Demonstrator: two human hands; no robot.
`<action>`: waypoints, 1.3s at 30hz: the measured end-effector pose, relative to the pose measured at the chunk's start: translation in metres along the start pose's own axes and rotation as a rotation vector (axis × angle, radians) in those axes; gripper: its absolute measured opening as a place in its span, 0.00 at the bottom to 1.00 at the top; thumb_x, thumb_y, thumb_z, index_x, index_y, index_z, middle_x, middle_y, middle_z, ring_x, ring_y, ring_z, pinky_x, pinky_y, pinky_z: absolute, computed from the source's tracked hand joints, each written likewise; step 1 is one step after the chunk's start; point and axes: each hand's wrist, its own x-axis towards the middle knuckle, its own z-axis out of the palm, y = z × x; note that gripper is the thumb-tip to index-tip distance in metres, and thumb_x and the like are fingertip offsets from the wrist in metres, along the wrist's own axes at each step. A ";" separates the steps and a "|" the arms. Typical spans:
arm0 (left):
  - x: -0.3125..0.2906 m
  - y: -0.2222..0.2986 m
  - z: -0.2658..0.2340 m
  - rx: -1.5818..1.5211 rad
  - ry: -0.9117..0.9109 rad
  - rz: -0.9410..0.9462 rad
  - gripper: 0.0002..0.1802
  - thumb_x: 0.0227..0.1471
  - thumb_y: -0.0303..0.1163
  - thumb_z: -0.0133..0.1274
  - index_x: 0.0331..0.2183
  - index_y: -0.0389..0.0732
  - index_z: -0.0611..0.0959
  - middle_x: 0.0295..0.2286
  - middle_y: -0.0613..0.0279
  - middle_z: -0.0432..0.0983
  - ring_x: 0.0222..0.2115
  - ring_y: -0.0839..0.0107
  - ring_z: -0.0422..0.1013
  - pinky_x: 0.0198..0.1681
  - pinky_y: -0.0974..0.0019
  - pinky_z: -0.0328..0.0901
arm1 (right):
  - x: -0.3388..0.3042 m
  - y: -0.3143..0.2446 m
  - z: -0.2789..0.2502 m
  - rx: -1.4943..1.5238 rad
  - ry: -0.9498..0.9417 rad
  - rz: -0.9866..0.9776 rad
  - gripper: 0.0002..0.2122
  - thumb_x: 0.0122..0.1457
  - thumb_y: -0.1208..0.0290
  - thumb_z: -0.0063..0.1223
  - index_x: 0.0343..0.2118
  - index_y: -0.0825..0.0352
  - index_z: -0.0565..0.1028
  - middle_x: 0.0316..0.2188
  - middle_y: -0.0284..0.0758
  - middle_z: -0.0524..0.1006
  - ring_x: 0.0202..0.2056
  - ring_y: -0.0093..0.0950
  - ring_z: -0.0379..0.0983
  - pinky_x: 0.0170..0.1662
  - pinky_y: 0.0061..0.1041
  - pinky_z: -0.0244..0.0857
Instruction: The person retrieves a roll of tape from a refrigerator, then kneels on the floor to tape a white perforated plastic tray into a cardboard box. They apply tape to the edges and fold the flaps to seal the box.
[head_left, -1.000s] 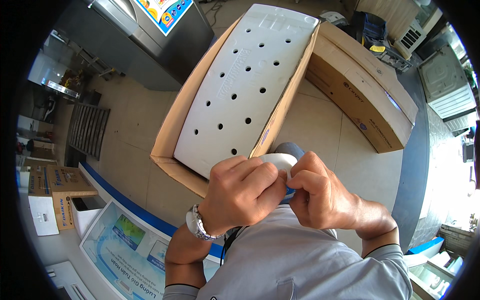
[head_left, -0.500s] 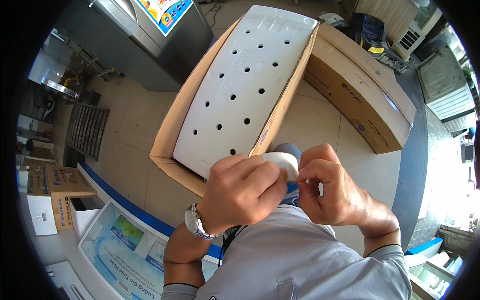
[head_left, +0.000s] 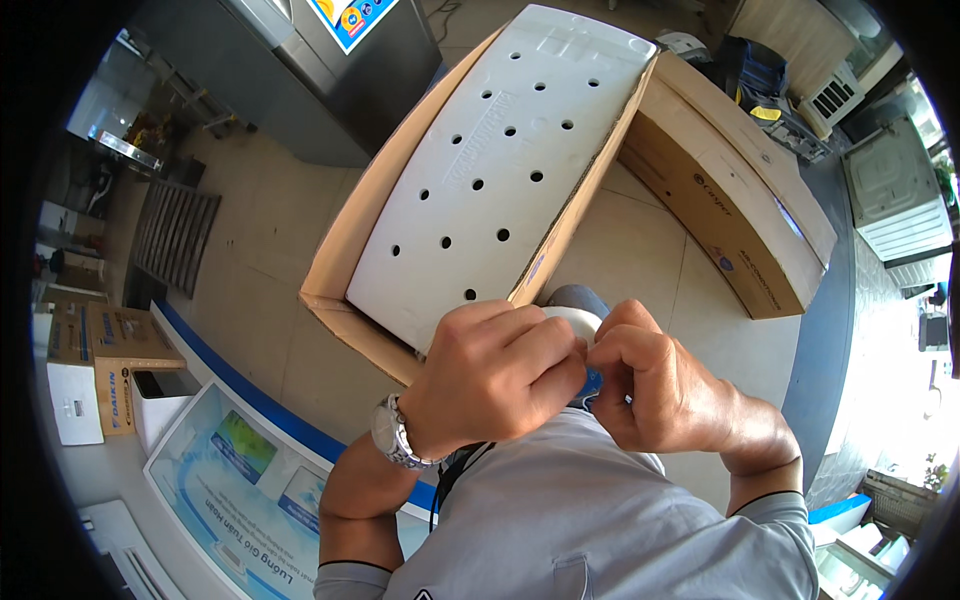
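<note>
Head view: the left hand (head_left: 497, 375) clamps a smooth white rounded object (head_left: 576, 318) near the open brown cardboard box (head_left: 338, 265); the right hand (head_left: 652, 380) curls just beside it, its grip unclear.

Worn on the head as the left of two side-by-side fisheyes. Looks steeply down over the grey shirt (head_left: 560, 500) and forward onto the floor (head_left: 250, 270). Close above the left hand (head_left: 495, 380) and right hand (head_left: 665, 385), a little below the middle of the view; farther from the open carton (head_left: 333, 265) ahead. Upright, unmirrored, very wide, bending straight edges toward a black, rounded border.
</note>
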 end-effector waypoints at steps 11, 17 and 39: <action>-0.013 -0.023 0.013 -0.071 0.060 -0.072 0.12 0.34 0.21 0.68 0.28 0.39 0.85 0.20 0.68 0.66 0.16 0.72 0.68 0.17 0.67 0.62 | -0.011 -0.006 -0.007 0.068 0.107 -0.010 0.22 0.48 0.96 0.52 0.47 0.77 0.65 0.36 0.47 0.73 0.28 0.33 0.71 0.26 0.29 0.68; -0.010 -0.020 0.010 -0.048 0.068 -0.061 0.14 0.33 0.22 0.70 0.28 0.38 0.85 0.20 0.68 0.67 0.16 0.72 0.68 0.17 0.67 0.63 | -0.007 -0.002 -0.004 -0.132 0.173 0.100 0.24 0.50 0.91 0.61 0.51 0.75 0.68 0.34 0.44 0.78 0.30 0.32 0.75 0.27 0.26 0.71; 0.000 -0.009 0.004 0.008 0.009 -0.015 0.07 0.39 0.27 0.65 0.22 0.40 0.82 0.20 0.69 0.67 0.17 0.73 0.68 0.18 0.68 0.61 | 0.001 -0.010 0.004 -0.219 0.007 0.191 0.20 0.50 0.91 0.53 0.47 0.76 0.64 0.28 0.41 0.74 0.21 0.37 0.73 0.18 0.34 0.66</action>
